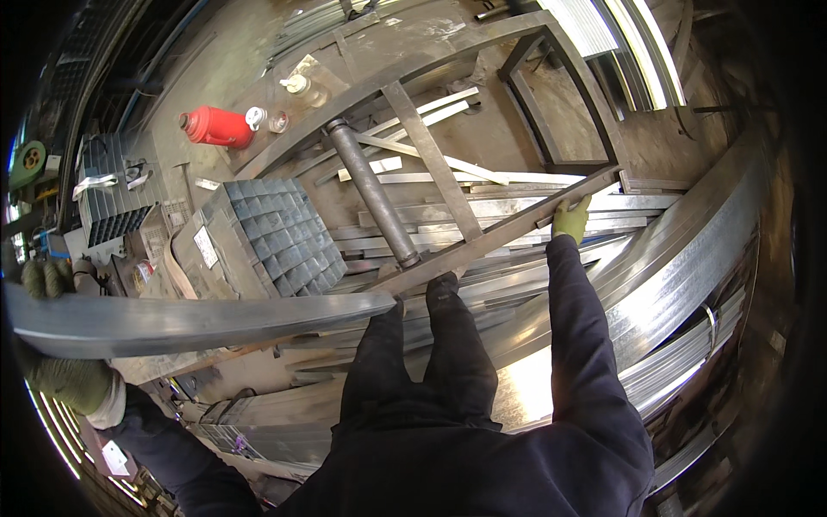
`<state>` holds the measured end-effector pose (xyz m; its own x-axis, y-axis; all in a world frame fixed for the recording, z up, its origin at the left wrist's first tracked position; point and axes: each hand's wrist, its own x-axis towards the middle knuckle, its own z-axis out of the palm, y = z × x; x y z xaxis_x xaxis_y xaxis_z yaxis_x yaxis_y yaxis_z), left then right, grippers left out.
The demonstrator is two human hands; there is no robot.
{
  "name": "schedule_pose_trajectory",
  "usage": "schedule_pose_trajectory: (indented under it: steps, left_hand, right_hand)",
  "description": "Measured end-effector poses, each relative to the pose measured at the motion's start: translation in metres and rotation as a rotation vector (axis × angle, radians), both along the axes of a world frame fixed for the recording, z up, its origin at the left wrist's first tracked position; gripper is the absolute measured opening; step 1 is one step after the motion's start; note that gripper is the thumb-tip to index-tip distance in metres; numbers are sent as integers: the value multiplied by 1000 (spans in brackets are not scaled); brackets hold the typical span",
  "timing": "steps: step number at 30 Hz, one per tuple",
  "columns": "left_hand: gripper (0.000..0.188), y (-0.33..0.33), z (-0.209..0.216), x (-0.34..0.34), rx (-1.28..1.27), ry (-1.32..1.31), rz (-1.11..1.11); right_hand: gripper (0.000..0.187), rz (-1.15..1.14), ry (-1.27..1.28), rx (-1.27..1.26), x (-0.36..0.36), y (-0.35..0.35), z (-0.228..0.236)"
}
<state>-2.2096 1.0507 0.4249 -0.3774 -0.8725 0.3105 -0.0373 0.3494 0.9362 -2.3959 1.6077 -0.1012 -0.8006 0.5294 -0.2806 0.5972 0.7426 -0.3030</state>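
My left hand [76, 384], in an olive work glove, holds a long grey metal tube [215, 323] at the far left. Its palm is hidden behind the tube, and gloved fingers show over the upper edge. From there the tube runs rightward, its far end near my knee. My right hand [571, 219], in a yellow-green glove, is closed over the near rail of a dark steel frame [517, 220]. That frame has a flat crossbar [431, 159] and a round steel pipe [370, 191] spanning it.
Bundled square tubes [284, 237] stand left of the frame. Behind them are a red flask [217, 127] and a clear jar [314, 90]. Light metal strips [422, 125] lie within the frame. Long shiny profiles [663, 293] are stacked at right, with more metal lengths around my legs.
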Motion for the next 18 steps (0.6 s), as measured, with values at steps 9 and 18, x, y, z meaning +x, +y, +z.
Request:
schedule_pose_trajectory:
  steps: [9,18]
  left_hand:
    - [57,-28,-36,8,-122,-78,-401]
    - [58,-40,-92,-68,281,-99,-644]
  right_hand:
    - [74,56,-37,-2,0,5,8]
    - [60,865,222,-956,73,-186,167]
